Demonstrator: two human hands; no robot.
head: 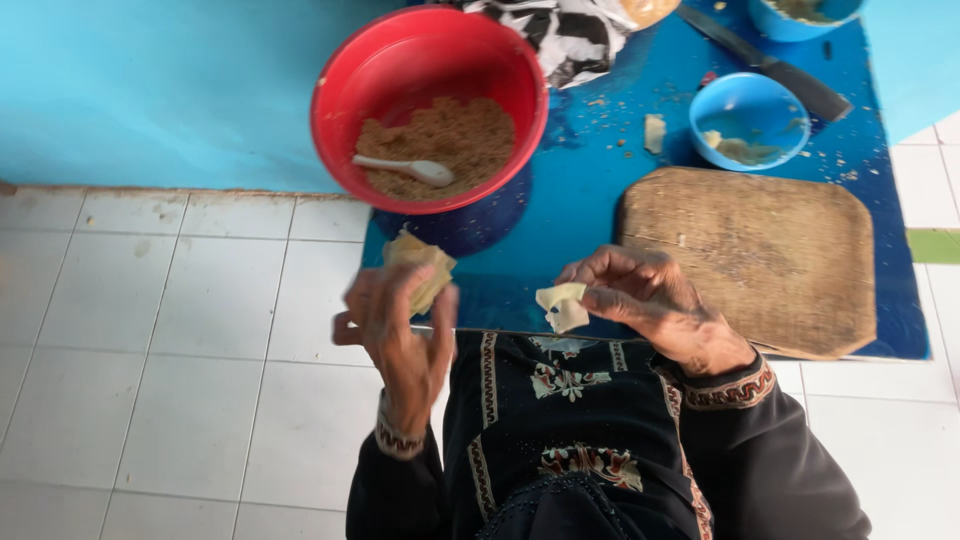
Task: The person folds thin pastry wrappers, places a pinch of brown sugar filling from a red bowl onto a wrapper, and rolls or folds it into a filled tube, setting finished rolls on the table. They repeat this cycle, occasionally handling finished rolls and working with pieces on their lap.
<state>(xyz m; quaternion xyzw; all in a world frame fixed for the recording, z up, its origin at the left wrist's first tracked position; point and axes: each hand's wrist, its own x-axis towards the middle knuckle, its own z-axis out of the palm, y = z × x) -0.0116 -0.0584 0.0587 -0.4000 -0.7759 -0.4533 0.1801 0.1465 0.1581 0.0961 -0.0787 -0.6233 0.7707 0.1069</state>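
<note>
Both raised over the lap: left hand (pixel 400 325) fingers pinching a folded dumpling (pixel 420 265), right hand (pixel 650 305) (palm down) pinching a dough wrapper (pixel 563 306).

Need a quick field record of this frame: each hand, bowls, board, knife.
left hand: holds a stack of pale dough wrappers
right hand: pinches a folded wrapper piece
red bowl: brown crumbly filling, white spoon in it
small blue bowl: some leftover scraps
wooden board: on blue mat, bare
knife: on the mat, above the blue bowl
</note>
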